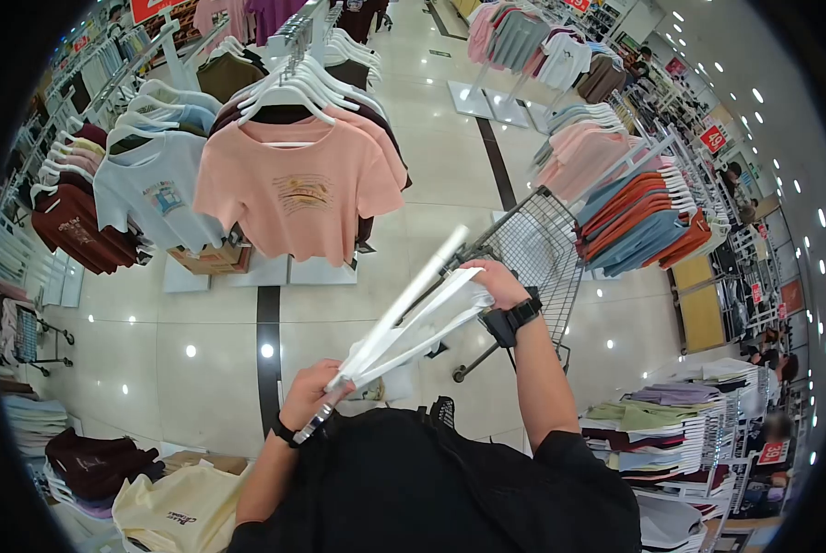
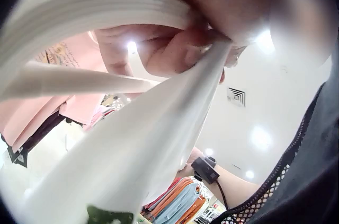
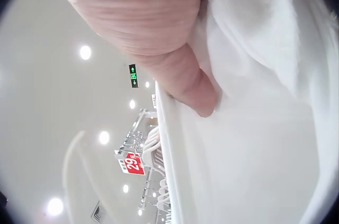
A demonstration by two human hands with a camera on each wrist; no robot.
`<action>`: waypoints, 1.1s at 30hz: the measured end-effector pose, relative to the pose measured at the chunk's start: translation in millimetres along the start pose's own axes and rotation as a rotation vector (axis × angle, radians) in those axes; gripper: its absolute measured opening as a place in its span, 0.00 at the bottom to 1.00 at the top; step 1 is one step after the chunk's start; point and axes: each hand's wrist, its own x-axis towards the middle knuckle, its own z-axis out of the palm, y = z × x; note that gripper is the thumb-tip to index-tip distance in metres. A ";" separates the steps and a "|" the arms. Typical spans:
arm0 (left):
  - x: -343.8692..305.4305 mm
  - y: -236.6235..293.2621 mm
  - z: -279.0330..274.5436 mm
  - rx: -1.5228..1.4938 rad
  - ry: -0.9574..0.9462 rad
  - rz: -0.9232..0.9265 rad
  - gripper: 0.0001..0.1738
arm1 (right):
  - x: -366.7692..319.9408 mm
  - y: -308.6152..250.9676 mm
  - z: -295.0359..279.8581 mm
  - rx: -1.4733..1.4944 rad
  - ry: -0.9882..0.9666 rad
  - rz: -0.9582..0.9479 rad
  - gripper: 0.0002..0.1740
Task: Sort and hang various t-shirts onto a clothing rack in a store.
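My left hand (image 1: 310,398) grips a white clothes hanger (image 1: 424,279) near its metal hook (image 1: 315,425), low in front of my body. The hanger slants up and away to the right. In the left wrist view, the fingers close on the ridged hanger (image 2: 106,9) and white cloth (image 2: 137,128), with a green patch at the bottom. My right hand (image 1: 497,284) holds the far end of a white garment (image 1: 442,300), stretched between both hands. The right wrist view has a thumb (image 3: 198,94) pressed on the white fabric (image 3: 249,150); the other fingers are hidden behind it.
Ahead hangs a rack with a pink T-shirt (image 1: 288,189) in front and a light blue one (image 1: 159,194) beside it. A wire shopping cart (image 1: 533,240) stands just beyond my right hand. Orange and blue clothes (image 1: 643,217) hang at the right; a cream shirt (image 1: 178,505) lies lower left.
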 end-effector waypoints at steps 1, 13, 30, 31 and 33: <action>0.6 -1.1 -6.8 0.008 -0.082 0.015 0.06 | 7.0 0.5 2.3 -0.021 -0.025 -0.011 0.15; -0.6 -26.1 -103.3 0.234 -0.217 -0.131 0.20 | 6.6 -47.9 129.3 -0.872 0.189 -0.203 0.15; 32.7 -79.1 -273.3 0.311 -0.307 -0.144 0.20 | -3.8 1.5 318.4 -0.741 0.118 -0.526 0.15; 34.5 -84.0 -279.8 0.328 -0.272 -0.167 0.19 | -6.2 5.4 319.4 -0.729 0.124 -0.467 0.15; 36.0 -85.4 -286.8 0.347 -0.232 -0.201 0.19 | -9.9 7.8 324.8 -0.647 0.160 -0.383 0.15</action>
